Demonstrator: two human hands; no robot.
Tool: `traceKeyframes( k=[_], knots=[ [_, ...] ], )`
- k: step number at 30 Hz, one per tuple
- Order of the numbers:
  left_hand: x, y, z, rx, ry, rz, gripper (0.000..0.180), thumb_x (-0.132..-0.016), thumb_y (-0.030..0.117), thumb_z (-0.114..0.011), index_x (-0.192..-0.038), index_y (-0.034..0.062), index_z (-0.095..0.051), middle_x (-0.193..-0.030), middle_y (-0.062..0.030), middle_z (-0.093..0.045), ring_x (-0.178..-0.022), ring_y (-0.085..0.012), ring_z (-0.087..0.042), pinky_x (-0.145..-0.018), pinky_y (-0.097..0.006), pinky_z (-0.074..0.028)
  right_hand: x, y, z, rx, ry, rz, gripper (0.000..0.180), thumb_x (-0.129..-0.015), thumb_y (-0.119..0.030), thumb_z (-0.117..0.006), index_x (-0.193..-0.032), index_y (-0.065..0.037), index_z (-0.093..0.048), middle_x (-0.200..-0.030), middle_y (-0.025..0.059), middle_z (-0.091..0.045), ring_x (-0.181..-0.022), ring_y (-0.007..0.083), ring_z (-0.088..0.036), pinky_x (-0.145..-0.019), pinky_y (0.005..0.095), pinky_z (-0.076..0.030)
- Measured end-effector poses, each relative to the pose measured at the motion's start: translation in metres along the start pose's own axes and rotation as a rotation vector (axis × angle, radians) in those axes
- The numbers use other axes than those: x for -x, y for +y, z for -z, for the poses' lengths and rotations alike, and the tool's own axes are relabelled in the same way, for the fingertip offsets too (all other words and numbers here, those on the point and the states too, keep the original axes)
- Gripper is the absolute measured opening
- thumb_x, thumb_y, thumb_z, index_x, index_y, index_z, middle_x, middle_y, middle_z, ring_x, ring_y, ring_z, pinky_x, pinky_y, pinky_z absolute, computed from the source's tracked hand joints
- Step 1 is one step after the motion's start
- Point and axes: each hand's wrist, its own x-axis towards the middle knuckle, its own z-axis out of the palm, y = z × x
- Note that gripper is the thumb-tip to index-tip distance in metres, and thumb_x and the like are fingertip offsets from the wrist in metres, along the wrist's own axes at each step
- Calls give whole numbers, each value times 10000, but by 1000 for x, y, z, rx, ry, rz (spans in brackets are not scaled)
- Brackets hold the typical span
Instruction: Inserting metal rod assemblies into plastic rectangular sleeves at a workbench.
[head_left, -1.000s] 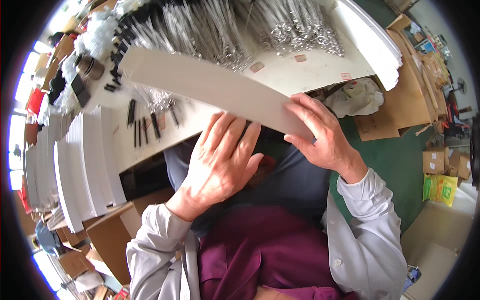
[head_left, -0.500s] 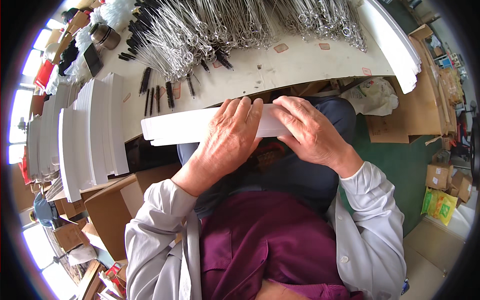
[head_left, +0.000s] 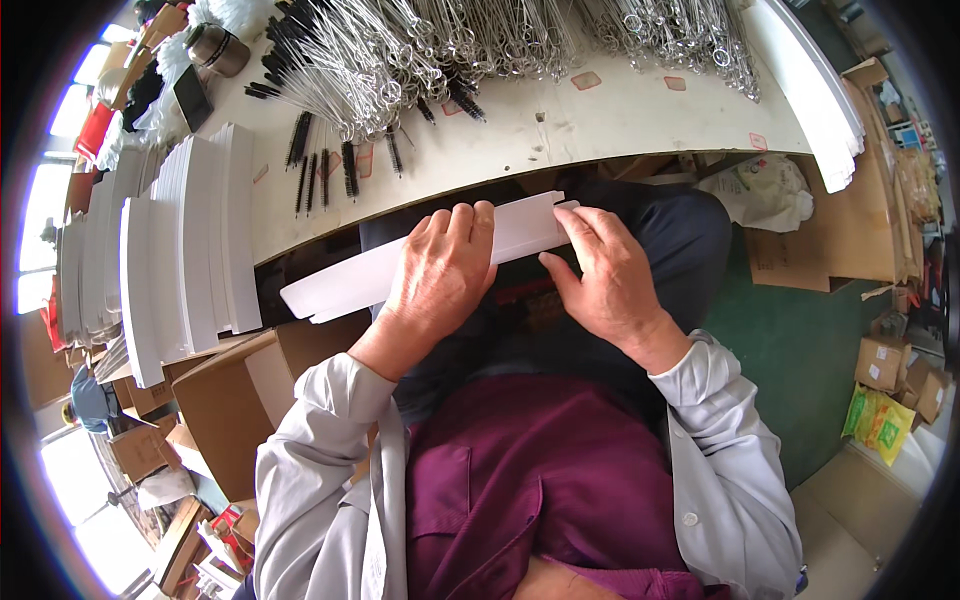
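Note:
Over my lap, both hands hold a long white folded cardboard sleeve [head_left: 345, 283]. My left hand [head_left: 440, 275] lies across its middle with the fingers wrapped over the top edge. My right hand [head_left: 600, 270] pinches the sleeve's right end, where a small flap sticks out. The sleeve runs from lower left to upper right, just below the table's front edge [head_left: 520, 165].
On the white table lie a big heap of wire-handled brushes [head_left: 430, 45] and several black brushes [head_left: 325, 165]. Stacks of flat white card blanks [head_left: 180, 250] stand at the left, more at the right edge [head_left: 815, 90]. Cardboard boxes [head_left: 240, 400] sit on the floor.
The sleeve has come down from the table edge toward my lap and tilted lower on the left. My right hand has slid to its right end.

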Motion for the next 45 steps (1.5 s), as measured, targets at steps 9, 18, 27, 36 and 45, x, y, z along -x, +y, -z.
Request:
traceKeyframes(
  k=[9,18,27,36,45],
  knots=[
    [13,-9,-14,-38,-1,24,743,-678,118,-842,-1336,-49,-541,-1083,-144,-608,-963,-306,-642,-886,-417,-546,3,-8,-29,-540,-32,-433,450,-889,-138,-821,-1239,61,-621,-1036,163,-693,-741,175,-677,-679,321,-577],
    [25,-10,-32,3,22,-9,753,-675,137,-840,-1334,-62,-536,-1053,-144,-599,-939,-305,-641,-863,-407,-551,7,-6,-34,-948,-237,-634,369,-965,-148,-774,-1237,66,-647,-1055,97,-723,-849,105,-682,-718,260,-569],
    [26,-10,-26,40,45,-35,766,-679,157,-858,-1343,-54,-542,-1136,-157,-613,-979,-306,-653,-895,-409,-553,-10,-6,-18,-1077,-420,-743,337,-1011,-216,-719,-1207,53,-670,-965,89,-725,-713,103,-683,-590,247,-553],
    [25,-8,-27,29,139,-98,601,-724,146,-789,-1262,-52,-608,-1107,-154,-654,-897,-273,-664,-825,-382,-561,-16,-3,-14,-1373,-539,-902,349,-1041,-247,-660,-1200,65,-663,-923,112,-711,-491,107,-604,-427,241,-480],
    [22,-13,-19,85,101,-69,581,-726,153,-810,-1238,-32,-607,-1044,-127,-652,-884,-276,-674,-806,-384,-568,-6,-10,-8,-817,-291,-552,340,-939,-155,-768,-1196,33,-650,-898,103,-715,-545,175,-638,-497,283,-511]
  ],
)
